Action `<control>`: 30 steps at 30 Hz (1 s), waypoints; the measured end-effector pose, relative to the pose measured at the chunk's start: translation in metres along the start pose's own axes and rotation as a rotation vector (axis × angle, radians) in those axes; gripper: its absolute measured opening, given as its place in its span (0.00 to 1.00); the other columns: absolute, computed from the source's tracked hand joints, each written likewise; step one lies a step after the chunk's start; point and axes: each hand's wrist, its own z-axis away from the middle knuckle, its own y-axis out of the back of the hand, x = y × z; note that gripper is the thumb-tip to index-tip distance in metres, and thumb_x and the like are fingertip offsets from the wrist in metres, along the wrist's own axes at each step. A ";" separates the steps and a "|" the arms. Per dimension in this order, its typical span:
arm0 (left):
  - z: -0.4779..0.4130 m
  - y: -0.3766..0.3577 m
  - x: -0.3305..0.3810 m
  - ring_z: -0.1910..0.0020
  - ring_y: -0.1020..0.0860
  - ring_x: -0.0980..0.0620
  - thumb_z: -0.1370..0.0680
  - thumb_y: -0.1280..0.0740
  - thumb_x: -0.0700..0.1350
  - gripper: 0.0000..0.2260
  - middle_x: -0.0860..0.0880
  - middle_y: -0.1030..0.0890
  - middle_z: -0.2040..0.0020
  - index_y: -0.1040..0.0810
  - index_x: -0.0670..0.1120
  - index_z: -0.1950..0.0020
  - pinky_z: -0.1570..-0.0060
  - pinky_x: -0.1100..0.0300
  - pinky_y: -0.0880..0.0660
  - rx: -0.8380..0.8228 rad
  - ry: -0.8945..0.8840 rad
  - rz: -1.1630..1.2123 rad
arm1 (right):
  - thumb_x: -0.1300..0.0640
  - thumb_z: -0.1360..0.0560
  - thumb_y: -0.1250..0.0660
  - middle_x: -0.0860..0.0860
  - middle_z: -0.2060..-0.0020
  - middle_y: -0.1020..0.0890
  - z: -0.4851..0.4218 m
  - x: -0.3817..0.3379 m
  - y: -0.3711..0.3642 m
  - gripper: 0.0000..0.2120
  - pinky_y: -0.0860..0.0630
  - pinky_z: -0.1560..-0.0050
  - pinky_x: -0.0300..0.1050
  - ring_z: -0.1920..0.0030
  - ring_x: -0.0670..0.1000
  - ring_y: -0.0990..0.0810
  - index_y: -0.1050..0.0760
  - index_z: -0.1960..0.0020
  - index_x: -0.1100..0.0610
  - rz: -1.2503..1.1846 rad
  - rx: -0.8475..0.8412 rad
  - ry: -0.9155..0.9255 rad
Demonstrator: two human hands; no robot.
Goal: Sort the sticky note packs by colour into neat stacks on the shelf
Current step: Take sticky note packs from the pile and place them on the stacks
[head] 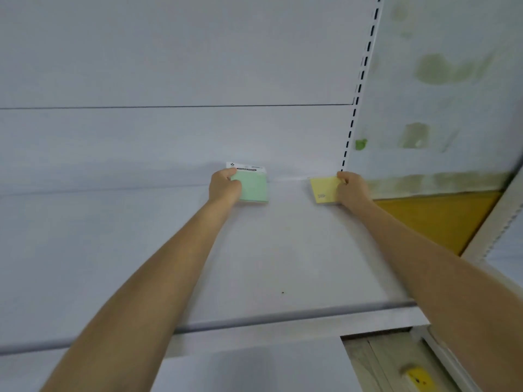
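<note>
Both hands reach to the back of the white shelf. The right hand grips a yellow sticky note pack just left of the foot of the slotted upright. Further left of that upright, the left hand grips a green sticky note pack, the two packs apart

**White shelving bay, frosted panel on my right**

I look into a white shelf with a grey rail along its front edge. Behind it, the white back panel carries one thin horizontal seam. A slotted upright climbs at my right. Beyond it a frosted side panel shows blurred green shapes. Under that panel lies an ochre surface. Pale wooden slats sit low at my right. The light is soft and even.
</note>
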 end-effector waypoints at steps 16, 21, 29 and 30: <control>0.011 -0.040 -0.016 0.34 0.30 0.43 0.23 0.44 0.34 0.16 0.39 0.26 0.35 0.26 0.38 0.37 0.38 0.61 0.38 -0.011 -0.265 -0.395 | 0.42 0.29 0.40 0.56 0.36 0.30 0.015 0.011 -0.009 0.25 0.37 0.36 0.52 0.34 0.58 0.37 0.31 0.36 0.53 0.470 -0.116 0.192; 0.017 -0.040 -0.016 0.26 0.42 0.44 0.21 0.41 0.46 0.16 0.40 0.36 0.28 0.27 0.43 0.35 0.30 0.56 0.44 -0.177 -0.336 -0.635 | 0.42 0.28 0.40 0.57 0.36 0.31 0.016 0.010 -0.008 0.24 0.37 0.36 0.53 0.35 0.59 0.37 0.31 0.37 0.53 0.469 -0.112 0.203; 0.020 -0.033 -0.021 0.30 0.36 0.44 0.23 0.38 0.52 0.20 0.47 0.29 0.31 0.30 0.46 0.33 0.32 0.53 0.36 -0.259 -0.379 -0.800 | 0.42 0.27 0.41 0.56 0.34 0.33 0.020 0.008 -0.005 0.26 0.39 0.34 0.53 0.32 0.58 0.40 0.34 0.33 0.54 0.500 -0.156 0.201; 0.019 -0.033 -0.020 0.30 0.36 0.43 0.23 0.38 0.51 0.20 0.46 0.29 0.31 0.30 0.45 0.34 0.32 0.54 0.36 -0.255 -0.374 -0.804 | 0.42 0.27 0.41 0.56 0.34 0.33 0.020 0.008 -0.005 0.26 0.39 0.34 0.53 0.32 0.58 0.40 0.34 0.34 0.54 0.496 -0.151 0.202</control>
